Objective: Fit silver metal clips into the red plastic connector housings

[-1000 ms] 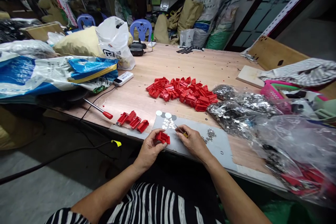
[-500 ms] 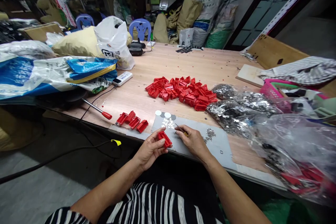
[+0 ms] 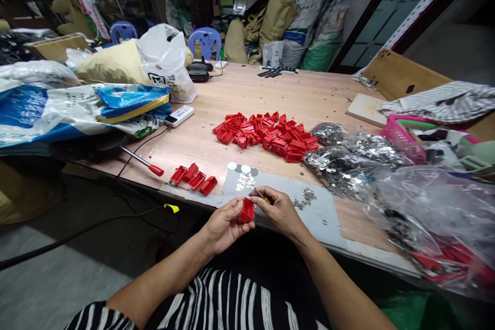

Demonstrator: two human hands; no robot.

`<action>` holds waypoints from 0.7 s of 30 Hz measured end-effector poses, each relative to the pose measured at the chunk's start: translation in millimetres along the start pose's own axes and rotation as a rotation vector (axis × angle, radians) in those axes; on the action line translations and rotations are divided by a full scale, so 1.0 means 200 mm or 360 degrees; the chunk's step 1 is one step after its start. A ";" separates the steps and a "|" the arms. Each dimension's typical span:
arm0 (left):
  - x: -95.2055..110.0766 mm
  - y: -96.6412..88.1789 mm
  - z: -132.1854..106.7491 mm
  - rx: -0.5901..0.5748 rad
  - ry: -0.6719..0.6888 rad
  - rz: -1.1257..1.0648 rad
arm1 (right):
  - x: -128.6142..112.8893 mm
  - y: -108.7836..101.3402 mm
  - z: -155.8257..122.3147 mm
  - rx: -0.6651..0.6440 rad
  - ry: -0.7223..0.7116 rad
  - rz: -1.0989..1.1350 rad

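My left hand (image 3: 230, 224) grips a hollow red plastic housing (image 3: 246, 210) at the table's front edge, its open side facing up toward me. My right hand (image 3: 280, 212) is closed around a thin metal tool with a yellow handle (image 3: 266, 199); its shaft points up and left, and its exact kind is unclear. The fingertips of that hand are right beside the housing. Just beyond them, small white pieces (image 3: 245, 181) lie on a grey mat (image 3: 325, 211). Small metal parts (image 3: 305, 198) are scattered to the right. Several red housings (image 3: 197, 180) sit to the left.
A heap of red housings (image 3: 266, 134) covers mid-table. Clear bags of metal parts (image 3: 344, 165) and a pink basket (image 3: 402, 131) stand on the right. At the left are a red-tipped lever (image 3: 154, 169), a white handheld device (image 3: 180, 116) with a cable, and plastic sacks (image 3: 77, 108).
My left hand has turned the red housing more upright and moved it slightly right. My right hand has come down and left, bringing its fingers next to the housing.
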State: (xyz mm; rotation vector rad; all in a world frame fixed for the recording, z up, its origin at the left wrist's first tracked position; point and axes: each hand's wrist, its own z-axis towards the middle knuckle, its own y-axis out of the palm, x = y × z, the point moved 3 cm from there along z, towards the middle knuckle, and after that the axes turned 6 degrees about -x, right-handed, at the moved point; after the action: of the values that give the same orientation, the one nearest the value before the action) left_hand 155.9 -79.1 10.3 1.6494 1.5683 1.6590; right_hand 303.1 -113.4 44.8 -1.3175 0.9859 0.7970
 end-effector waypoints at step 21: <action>0.03 0.00 -0.02 0.0045 -0.0090 0.0017 | 0.09 -0.10 -0.03 0.0171 0.0092 -0.0387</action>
State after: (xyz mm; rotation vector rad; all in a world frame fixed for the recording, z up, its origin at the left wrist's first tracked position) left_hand 150.4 -76.4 13.9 1.7062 1.5657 1.5880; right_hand 327.8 -122.6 35.9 -1.3426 0.8811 0.5166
